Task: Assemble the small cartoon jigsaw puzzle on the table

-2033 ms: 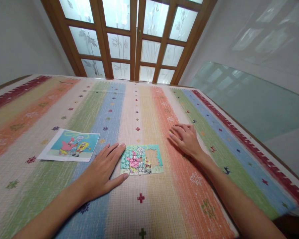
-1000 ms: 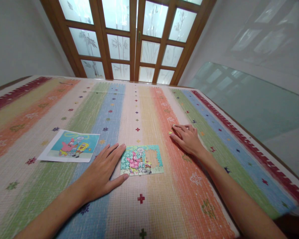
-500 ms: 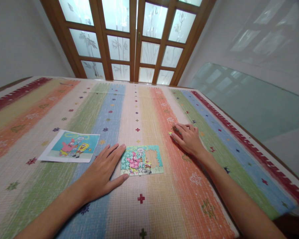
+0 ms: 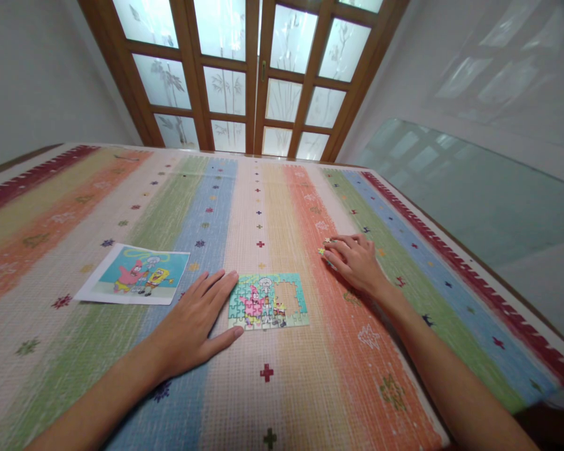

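A partly assembled jigsaw puzzle (image 4: 254,305) with cartoon figures lies flat on the cloth, with a gap in its upper right part. My left hand (image 4: 195,322) rests flat at its left edge, fingers stretched and thumb apart, its fingertips touching the border. To the right of the puzzle, my right hand (image 4: 355,260) reaches over a few loose puzzle pieces (image 4: 321,251). Its fingers are bent and somewhat apart, with the fingertips among the pieces. Part of those pieces is hidden beneath the hand. Left of my left hand lies a printed reference picture (image 4: 138,275) showing the same figures.
A striped tablecloth (image 4: 244,213) covers the table. Beyond the far edge stand wooden doors (image 4: 256,75) with frosted glass panes. A glass panel (image 4: 474,188) leans or stands beside the right wall; which one, I cannot tell.
My right hand's fingers have shifted slightly among the loose pieces, and a light piece now shows above the index fingertip. My left hand and the puzzle stay in place.
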`<state>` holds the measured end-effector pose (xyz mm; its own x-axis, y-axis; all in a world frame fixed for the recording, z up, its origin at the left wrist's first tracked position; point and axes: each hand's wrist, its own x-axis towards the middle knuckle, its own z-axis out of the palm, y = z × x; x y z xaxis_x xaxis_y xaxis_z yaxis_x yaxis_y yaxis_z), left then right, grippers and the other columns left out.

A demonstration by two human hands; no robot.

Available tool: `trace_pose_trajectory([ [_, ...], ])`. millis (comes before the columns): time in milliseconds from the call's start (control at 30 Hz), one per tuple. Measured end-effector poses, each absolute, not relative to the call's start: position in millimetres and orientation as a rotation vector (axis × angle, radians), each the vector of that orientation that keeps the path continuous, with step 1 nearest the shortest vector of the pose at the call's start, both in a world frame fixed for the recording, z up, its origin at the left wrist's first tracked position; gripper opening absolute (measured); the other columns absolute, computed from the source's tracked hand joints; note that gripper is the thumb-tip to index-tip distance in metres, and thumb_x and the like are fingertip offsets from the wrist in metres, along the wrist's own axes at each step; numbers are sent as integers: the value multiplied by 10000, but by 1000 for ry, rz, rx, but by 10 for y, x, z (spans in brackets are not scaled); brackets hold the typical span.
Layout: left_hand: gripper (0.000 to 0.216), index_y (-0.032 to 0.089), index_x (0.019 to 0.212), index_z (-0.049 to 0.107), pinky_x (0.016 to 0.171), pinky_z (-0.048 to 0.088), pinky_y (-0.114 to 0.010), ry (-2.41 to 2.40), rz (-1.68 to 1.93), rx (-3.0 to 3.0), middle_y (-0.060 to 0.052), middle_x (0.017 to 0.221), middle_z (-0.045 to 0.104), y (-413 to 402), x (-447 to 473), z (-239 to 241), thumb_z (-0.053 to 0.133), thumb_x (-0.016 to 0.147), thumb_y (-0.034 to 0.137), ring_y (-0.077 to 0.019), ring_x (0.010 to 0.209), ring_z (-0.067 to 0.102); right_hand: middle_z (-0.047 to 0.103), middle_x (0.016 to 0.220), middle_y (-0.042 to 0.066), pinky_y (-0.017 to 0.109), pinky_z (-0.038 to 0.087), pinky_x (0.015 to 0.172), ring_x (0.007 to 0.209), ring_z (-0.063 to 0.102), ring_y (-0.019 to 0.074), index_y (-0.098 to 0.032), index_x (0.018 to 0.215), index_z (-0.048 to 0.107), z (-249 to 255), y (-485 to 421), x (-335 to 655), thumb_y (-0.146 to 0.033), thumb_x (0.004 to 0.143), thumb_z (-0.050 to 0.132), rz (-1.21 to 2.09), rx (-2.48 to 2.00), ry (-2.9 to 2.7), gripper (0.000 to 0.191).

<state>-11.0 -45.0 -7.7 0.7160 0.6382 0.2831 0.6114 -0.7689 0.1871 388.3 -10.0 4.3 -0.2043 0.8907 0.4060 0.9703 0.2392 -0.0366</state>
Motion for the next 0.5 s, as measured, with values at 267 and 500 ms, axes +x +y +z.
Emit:
trace_pose_trajectory([
  [267,838,231,1632,106,1204,313,-605,1034,519,2813,-144,1591,432,-445,-109,-76,527,982,553,-367,1447,417,709,1224,102,502,353,904,1084,555,343,-189,1157,715,12,-91,3879,-431,995,465,-322,-1712,-2169,384],
  [500,838,219,1629,99,1190,329,-619,1025,517,2829,-155,1579,445,-445,-107,-77,525,985,545,-368,1441,425,749,1040,105,472,479,863,958,649,289,-199,1017,737,67,-118,3821,-423,941,588,31,-1454,-1899,280],
])
